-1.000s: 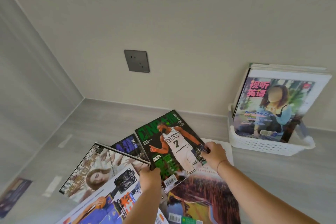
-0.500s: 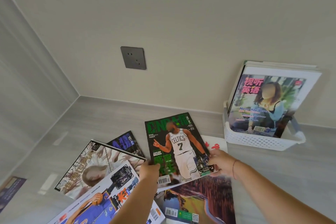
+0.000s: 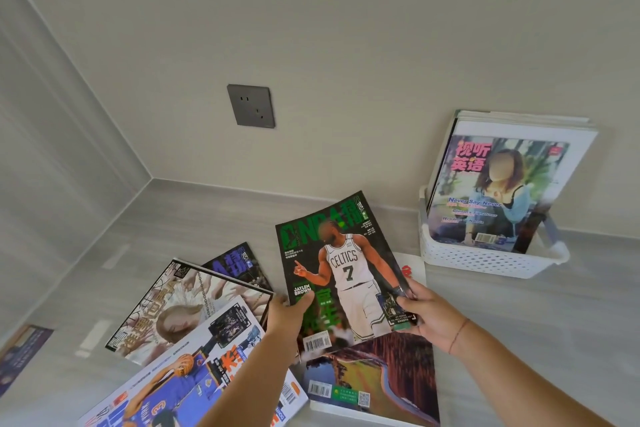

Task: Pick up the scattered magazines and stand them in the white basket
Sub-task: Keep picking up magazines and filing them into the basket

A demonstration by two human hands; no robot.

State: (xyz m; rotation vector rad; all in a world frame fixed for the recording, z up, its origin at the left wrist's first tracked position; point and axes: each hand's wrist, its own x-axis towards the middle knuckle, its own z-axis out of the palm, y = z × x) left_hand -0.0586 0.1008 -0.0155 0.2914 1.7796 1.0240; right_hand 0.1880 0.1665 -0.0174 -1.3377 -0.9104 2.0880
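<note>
At centre frame, the left hand (image 3: 289,314) and right hand (image 3: 420,310) pinch the green basketball magazine (image 3: 341,270) by its lower corners, above other scattered magazines (image 3: 194,308). At right, the white basket (image 3: 485,262) holds upright magazines.

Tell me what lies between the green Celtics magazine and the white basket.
In the head view, only a white magazine corner with red print and bare grey floor separate the green magazine from the basket.
</note>
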